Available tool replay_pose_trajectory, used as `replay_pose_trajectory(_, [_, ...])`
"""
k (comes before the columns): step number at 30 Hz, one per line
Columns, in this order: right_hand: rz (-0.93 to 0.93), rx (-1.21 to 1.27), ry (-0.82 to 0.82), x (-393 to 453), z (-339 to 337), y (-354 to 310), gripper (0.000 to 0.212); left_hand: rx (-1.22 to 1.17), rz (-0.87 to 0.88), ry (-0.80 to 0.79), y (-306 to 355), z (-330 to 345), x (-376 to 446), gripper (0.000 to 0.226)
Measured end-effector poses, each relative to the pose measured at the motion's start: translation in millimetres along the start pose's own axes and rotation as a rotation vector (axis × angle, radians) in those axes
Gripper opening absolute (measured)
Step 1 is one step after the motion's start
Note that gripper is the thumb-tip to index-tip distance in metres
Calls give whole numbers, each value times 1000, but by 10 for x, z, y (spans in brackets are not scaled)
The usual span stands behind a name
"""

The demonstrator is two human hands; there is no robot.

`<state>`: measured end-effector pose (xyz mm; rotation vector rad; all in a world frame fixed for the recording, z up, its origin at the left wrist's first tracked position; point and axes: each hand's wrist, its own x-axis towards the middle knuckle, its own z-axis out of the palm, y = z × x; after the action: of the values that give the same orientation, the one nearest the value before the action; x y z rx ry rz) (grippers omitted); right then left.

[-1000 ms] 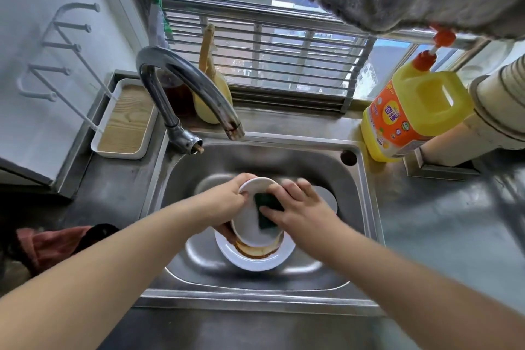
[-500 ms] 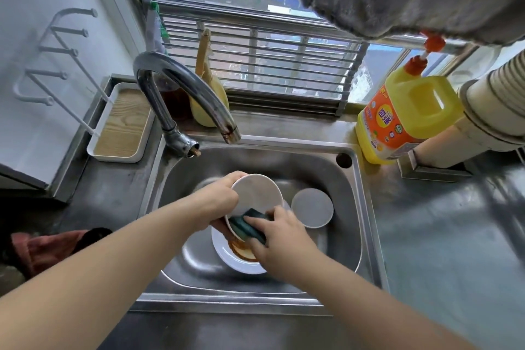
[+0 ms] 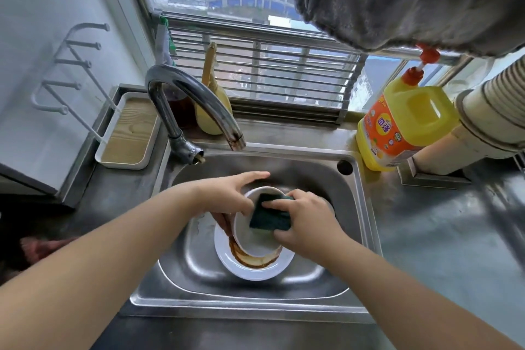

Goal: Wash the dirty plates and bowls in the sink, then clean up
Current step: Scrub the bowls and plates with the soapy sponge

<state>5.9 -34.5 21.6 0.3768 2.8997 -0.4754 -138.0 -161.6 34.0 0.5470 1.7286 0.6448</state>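
Fingers (image 3: 279, 202) of the right hand (image 3: 306, 221) are clamped on the sponge (image 3: 270, 216), now shifted inside the bowl (image 3: 255, 244), gripped by the left hand (image 3: 230, 196) over the soiled plate (image 3: 252, 267) in the sink (image 3: 358, 207); scrubbing is judged ongoing.

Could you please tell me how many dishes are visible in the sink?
2: a bowl held in the left hand, and a dirty plate beneath it. Others may be hidden behind the hands.
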Motion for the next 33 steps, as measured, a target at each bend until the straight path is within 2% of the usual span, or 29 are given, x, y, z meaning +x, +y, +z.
replay_pose_trajectory(3, [214,338,-29,-41,102,38,50,-146,71,236,-217,146,87,81])
replay_pose_trajectory(6, [484,793,-74,-39,176,8,49,-484,113,390,-442,561,107,61])
replay_pose_trajectory(8, [551,845,-87,-50,259,-60,52,-672,118,410,-527,825,117,58])
replay_pose_trajectory(9, [543,782,-90,-78,311,-90,51,-730,108,409,-547,909,134,62])
replay_pose_trajectory(11, [446,476,-101,-156,403,-160,52,-766,79,435,-563,946,174,68])
replay_pose_trajectory(13, [335,269,-102,-248,423,-256,53,-702,66,482,-548,844,200,69])
replay_pose_trajectory(15, [287,205,-104,-269,418,-288,53,-583,78,483,-514,696,184,68])
replay_pose_trajectory(17, [190,107,-87,-318,425,-265,52,-457,84,414,-474,559,128,68])
replay_pose_trajectory(19, [39,-85,67,-299,485,-146,54,-374,73,309,-430,457,60,68])
replay_pose_trajectory(21, [-84,-243,100,-249,464,-28,63,-283,45,229,-389,393,37,69])
replay_pose_trajectory(24, [-328,-525,192,-115,287,63,38,-139,44,190,-338,364,67,71])
replay_pose_trajectory(25, [-333,-563,214,-57,219,57,39,-155,63,201,-321,369,87,72])
replay_pose_trajectory(27, [-222,-543,209,50,195,31,40,-248,101,262,-312,405,118,70])
replay_pose_trajectory(29, [-34,-401,108,55,238,-57,59,-370,132,354,-338,475,141,66])
replay_pose_trajectory(30, [60,-283,37,15,235,-139,60,-423,137,399,-363,527,153,65])
replay_pose_trajectory(32, [193,-61,-95,-51,242,-304,47,-489,131,481,-409,624,171,65])
replay_pose_trajectory(33, [150,-13,-90,-85,311,-340,44,-514,126,510,-427,650,167,65])
